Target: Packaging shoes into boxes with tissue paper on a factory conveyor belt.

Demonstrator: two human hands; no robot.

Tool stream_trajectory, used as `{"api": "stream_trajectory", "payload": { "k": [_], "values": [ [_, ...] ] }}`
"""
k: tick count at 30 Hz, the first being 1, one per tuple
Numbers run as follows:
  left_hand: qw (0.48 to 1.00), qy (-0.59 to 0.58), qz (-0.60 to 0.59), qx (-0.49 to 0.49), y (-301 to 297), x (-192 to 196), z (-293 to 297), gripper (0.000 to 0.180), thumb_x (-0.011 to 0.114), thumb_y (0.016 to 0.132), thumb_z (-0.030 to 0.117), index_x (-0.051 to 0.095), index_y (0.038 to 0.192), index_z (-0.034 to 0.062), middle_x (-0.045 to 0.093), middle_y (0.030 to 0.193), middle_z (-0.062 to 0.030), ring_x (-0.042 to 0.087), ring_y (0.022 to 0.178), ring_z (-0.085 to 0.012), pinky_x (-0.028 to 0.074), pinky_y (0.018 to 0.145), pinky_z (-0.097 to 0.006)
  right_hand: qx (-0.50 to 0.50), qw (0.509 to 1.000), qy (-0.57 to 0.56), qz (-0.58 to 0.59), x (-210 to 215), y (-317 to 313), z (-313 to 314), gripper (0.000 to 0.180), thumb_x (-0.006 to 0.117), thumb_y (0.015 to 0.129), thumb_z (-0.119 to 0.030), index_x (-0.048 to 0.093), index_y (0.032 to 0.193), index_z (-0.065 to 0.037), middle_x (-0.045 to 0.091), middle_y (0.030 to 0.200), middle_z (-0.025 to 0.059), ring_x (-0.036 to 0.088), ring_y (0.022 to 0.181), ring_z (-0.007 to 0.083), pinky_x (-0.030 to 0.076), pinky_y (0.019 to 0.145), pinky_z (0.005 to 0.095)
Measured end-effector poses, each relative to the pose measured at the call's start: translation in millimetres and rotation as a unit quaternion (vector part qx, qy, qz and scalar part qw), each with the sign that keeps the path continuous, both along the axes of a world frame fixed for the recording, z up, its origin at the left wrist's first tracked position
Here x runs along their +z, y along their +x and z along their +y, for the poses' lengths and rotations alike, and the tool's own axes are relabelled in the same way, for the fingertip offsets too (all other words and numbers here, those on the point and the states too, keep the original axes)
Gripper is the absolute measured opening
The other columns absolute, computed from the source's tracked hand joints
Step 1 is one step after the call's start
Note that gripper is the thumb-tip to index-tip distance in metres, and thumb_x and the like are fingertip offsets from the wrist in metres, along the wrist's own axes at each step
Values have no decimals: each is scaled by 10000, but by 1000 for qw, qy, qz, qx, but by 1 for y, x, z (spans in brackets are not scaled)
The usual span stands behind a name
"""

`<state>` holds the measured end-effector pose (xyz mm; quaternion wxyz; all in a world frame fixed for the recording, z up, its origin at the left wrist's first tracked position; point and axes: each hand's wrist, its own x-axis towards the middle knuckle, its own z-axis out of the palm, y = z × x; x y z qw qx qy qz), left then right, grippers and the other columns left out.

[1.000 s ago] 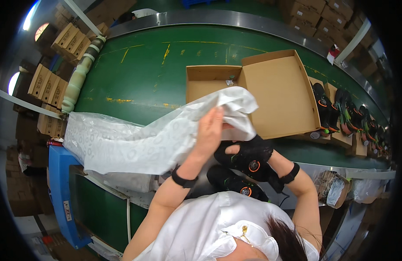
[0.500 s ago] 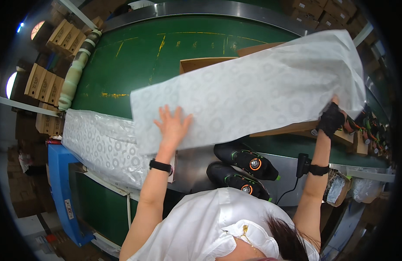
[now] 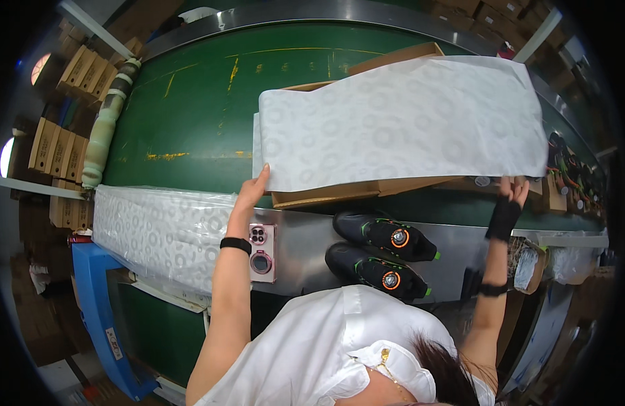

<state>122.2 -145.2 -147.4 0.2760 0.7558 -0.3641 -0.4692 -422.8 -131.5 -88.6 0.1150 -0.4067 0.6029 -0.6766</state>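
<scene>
A white sheet of patterned wrapping paper (image 3: 400,122) is draped over an open cardboard box (image 3: 339,194), covering most of it. My left hand (image 3: 253,191) is at the sheet's near left corner, its fingers closed at the edge and partly hidden. At the near right edge, the stretched fingers of my right hand (image 3: 510,203) touch the paper; a black fingerless glove covers that palm. Two black shoes with orange-ringed dials, a far shoe (image 3: 376,231) and a near shoe (image 3: 373,271), lie side by side between me and the box.
Plastic-covered patterned paper (image 3: 167,233) lies at the left, beside a pink phone (image 3: 262,254). The green conveyor belt (image 3: 197,122) runs beneath the box. A blue frame (image 3: 96,304) stands at the near left. More shoes (image 3: 566,176) sit at the right, above an open carton (image 3: 527,267).
The paper has come down flatter over the box and its left end has shifted right. My left hand moved from atop the sheet to its corner; my right hand dropped to the near edge.
</scene>
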Motion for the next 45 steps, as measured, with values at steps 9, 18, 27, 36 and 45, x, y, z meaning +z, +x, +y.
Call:
{"api": "stream_trajectory", "payload": {
  "k": [9, 18, 27, 36, 45],
  "values": [
    [974, -75, -117, -180, -62, -19, 23, 537, 321, 869, 460, 488, 1086, -3, 557, 1022, -244, 468, 1026, -429, 300, 928, -457, 408, 662, 330, 535, -30, 124, 209, 340, 629, 601, -278, 617, 854, -50, 562, 965, 133, 449, 1022, 373, 281, 887, 554],
    [974, 33, 218, 49, -67, -46, 23, 749, 272, 821, 630, 363, 1273, 40, 392, 1267, -190, 446, 1088, -305, 390, 834, -425, 487, 629, 181, 578, 48, 162, 117, 116, 586, 564, -192, 601, 605, -84, 560, 617, 2, 494, 871, 210, 304, 805, 501],
    [983, 28, 177, 41, -70, -31, 21, 819, 363, 788, 640, 288, 1296, 3, 382, 1249, -206, 439, 1076, -328, 440, 759, -402, 673, 621, 220, 336, 97, 155, 53, 208, 707, 617, -197, 593, 665, -30, 578, 681, 92, 555, 731, 254, 444, 662, 339],
    [930, 77, 354, 67, -54, -108, 24, 916, 392, 744, 685, 322, 1175, -120, 556, 972, -241, 593, 774, -285, 454, 560, -328, 572, 795, 203, -11, 138, 170, 20, 322, 594, 767, -304, 541, 695, 5, 528, 673, 22, 471, 639, 111, 374, 586, 238],
    [846, 111, 428, 298, -64, -76, 10, 754, 597, 720, 542, 331, 1097, -55, 518, 912, -163, 467, 573, -167, 373, 454, -272, 423, 867, 219, 146, 39, 257, -88, 223, 547, 794, -226, 532, 728, -14, 492, 599, 64, 476, 579, 158, 377, 564, 301]
  ]
}}
